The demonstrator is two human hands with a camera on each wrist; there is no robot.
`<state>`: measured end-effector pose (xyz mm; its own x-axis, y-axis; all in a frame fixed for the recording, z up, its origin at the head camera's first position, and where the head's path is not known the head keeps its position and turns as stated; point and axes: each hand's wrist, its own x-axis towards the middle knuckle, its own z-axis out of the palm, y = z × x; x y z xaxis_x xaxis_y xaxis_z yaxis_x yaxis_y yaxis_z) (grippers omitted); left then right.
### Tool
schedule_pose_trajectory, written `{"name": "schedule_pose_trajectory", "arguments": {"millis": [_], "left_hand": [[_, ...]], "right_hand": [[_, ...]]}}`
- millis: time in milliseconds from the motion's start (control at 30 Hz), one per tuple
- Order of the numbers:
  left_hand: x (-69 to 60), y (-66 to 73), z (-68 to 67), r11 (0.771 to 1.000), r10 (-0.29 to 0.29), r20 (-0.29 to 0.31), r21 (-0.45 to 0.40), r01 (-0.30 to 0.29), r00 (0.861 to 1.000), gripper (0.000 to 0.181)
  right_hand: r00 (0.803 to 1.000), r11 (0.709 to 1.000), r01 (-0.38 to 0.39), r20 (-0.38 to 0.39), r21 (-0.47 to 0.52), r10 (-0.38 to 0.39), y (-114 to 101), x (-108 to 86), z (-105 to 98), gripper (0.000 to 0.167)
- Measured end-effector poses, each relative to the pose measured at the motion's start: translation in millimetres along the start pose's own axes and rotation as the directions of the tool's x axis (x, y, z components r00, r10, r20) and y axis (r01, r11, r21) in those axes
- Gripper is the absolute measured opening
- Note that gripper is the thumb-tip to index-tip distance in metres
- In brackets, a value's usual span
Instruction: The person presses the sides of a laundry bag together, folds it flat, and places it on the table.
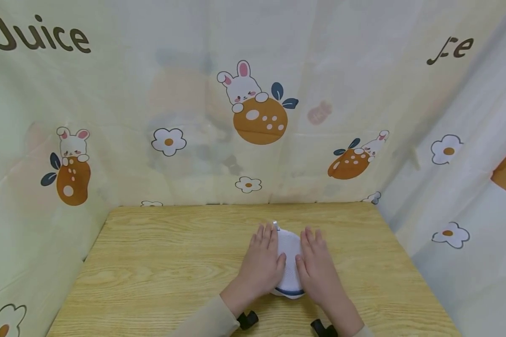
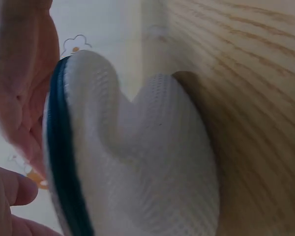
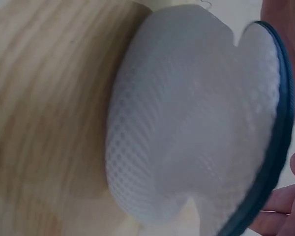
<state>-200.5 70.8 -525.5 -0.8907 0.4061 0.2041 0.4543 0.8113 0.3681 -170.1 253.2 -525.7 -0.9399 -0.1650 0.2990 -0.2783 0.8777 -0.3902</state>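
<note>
Mesh pouch (image 2: 152, 162): cut off below in both wrist views.

Pale wood-grain table (image 1: 164, 262), white mesh pouch (image 1: 288, 262) resting on it, edged in dark blue

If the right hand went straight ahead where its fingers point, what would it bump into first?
Probably the bunny-print curtain behind the wood-grain table. The head view shows only table between it and the right hand, but depth is hard to judge.
</note>
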Motion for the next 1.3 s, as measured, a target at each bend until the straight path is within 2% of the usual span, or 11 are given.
{"name": "schedule_pose_trajectory", "arguments": {"millis": [100, 233, 567, 700, 1000, 1300], "left_hand": [[-1.2, 0.0, 4.3, 1.0, 0.002, 0.022, 0.023, -0.003, 1.0, 0.071], [-3.9, -0.3, 9.3, 0.999, -0.008, 0.039, 0.034, 0.007, 0.999, 0.07], [-9.1, 0.9, 16.0, 0.997, -0.005, 0.044, 0.074, 0.002, 0.999, 0.069], [-9.7, 0.8, 20.0, 0.997, -0.008, 0.05, 0.08, 0.003, 0.999, 0.069], [-10.7, -2.3, 29.4, 0.996, -0.026, 0.068, 0.085, 0.02, 0.997, 0.067], [-9.9, -3.1, 32.0, 0.996, -0.033, 0.09, 0.088, 0.025, 0.995, 0.068]], "right_hand": [[1.0, 1.0, -0.002, 0.027, -0.03, 0.003, -1, -0.9, 5, 0.061], [1.0, 0.998, 0.014, 0.025, -0.054, -0.012, -1, -2.6, 13, 0.06], [0.997, 0.992, 0.035, 0.068, -0.124, -0.026, -5, -5.9, 24, 0.061], [0.998, 0.99, 0.04, 0.063, -0.138, -0.031, -4, -6.5, 29, 0.06], [0.994, 0.986, 0.034, 0.108, -0.162, -0.017, -4, -7.4, 35, 0.06], [0.991, 0.989, 0.02, 0.13, -0.144, -0.001, -6, -7.9, 36, 0.06]]}}
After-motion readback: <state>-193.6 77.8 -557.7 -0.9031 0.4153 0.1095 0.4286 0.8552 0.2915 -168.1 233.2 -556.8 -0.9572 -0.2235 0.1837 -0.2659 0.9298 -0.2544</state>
